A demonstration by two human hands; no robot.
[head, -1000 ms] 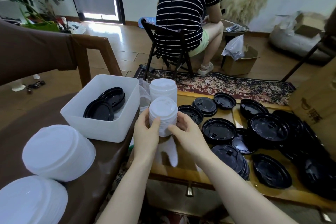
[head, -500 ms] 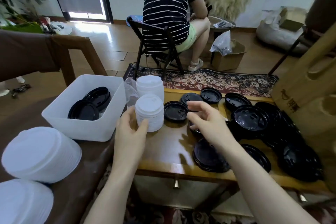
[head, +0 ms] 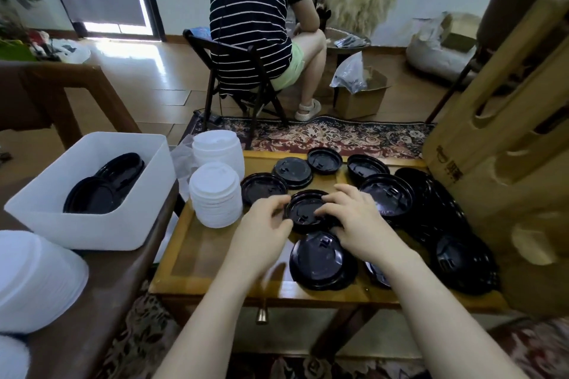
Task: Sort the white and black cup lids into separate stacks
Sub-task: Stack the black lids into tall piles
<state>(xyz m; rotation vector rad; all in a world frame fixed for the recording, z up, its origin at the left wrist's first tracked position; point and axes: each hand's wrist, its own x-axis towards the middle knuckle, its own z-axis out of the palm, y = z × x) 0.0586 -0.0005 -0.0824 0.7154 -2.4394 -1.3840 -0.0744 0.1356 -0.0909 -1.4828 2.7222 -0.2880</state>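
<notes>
Head view, nearest first: my two forearms come up from the bottom edge and meet at the centre of the frame. My left hand [head: 264, 224] curls its fingers round the left rim of a black lid [head: 304, 209] lying open side up, and my right hand [head: 354, 221] curls over its right rim, so both hands grasp that one lid on the wooden tray table [head: 197, 255]. Just below it, lower centre, lies a larger black lid [head: 321, 258], partly under my right wrist. At the lower left edge sit two big stacks of white bowl-shaped lids [head: 34, 280] on a dark brown table [head: 101, 292].

Left of centre, a white lid stack [head: 215, 194] stands on the tray table just beside my left hand, apart from it, with a second white stack [head: 218, 151] behind it. Further left, a white bin [head: 92, 224] holds several black lids. More loose black lids [head: 388, 197] spread across centre right towards a cardboard box [head: 492, 144] at the right edge.

Farthest, at upper centre, a person in a striped shirt [head: 249, 18] sits on a dark folding chair [head: 234, 77], back turned, on a patterned rug [head: 332, 135].
</notes>
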